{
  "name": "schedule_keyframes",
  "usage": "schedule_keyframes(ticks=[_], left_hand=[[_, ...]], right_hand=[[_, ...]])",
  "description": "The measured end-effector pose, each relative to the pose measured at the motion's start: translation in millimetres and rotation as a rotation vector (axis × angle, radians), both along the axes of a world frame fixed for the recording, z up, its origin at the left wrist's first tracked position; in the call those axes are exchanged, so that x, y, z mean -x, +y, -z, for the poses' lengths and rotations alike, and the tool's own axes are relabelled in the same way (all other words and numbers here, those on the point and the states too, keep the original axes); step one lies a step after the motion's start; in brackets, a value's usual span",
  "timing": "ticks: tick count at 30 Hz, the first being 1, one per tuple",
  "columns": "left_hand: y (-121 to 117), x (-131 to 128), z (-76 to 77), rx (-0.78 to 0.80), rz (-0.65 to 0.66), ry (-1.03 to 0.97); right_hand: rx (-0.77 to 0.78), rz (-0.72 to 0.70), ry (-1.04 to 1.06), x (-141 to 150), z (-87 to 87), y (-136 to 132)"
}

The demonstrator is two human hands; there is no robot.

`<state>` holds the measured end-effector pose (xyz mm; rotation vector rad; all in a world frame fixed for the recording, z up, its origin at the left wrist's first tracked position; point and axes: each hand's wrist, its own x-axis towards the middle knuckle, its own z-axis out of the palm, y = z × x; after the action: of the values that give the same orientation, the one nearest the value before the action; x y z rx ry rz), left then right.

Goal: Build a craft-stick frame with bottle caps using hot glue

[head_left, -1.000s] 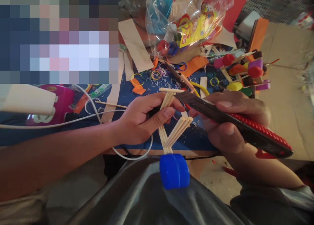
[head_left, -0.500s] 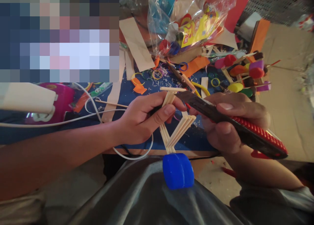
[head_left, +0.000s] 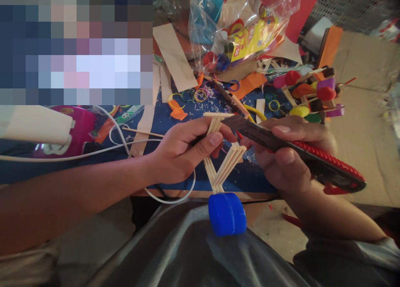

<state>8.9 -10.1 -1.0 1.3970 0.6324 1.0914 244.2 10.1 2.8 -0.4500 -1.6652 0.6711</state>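
My left hand is closed round a small frame of pale wooden sticks, thumb pressed on its upper part. Blue bottle caps sit joined at the frame's lower end, just above my lap. My right hand grips a red and black utility knife. The knife's blade end lies against the top of the sticks, close to my left thumb.
A blue work surface is littered with rubber bands, paper scraps and shavings. A clear plastic bag of coloured bits stands behind. A stick toy with coloured caps sits at right. A white cable and a pink box lie left.
The stick frame with its blue caps has shifted slightly right and up. My right hand with the knife has risen a little. Both grips stay the same.
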Motion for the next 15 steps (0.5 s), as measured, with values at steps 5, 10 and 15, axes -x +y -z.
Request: schedule_keyframes(ticks=[5,10,15], left_hand=[[0.1,-1.1,-2.5,0.007,-0.005,0.025],[0.7,-0.4,-4.7,-0.014,0.0,0.017],[1.5,0.5,-4.6,-0.055,0.008,0.023]], right_hand=[[0.187,-0.029,0.036,1.3,-2.9,-6.4],[0.358,-0.11,0.185,6.4,-2.8,-10.5],[0.433,-0.168,0.271,15.2,-2.2,-7.2]])
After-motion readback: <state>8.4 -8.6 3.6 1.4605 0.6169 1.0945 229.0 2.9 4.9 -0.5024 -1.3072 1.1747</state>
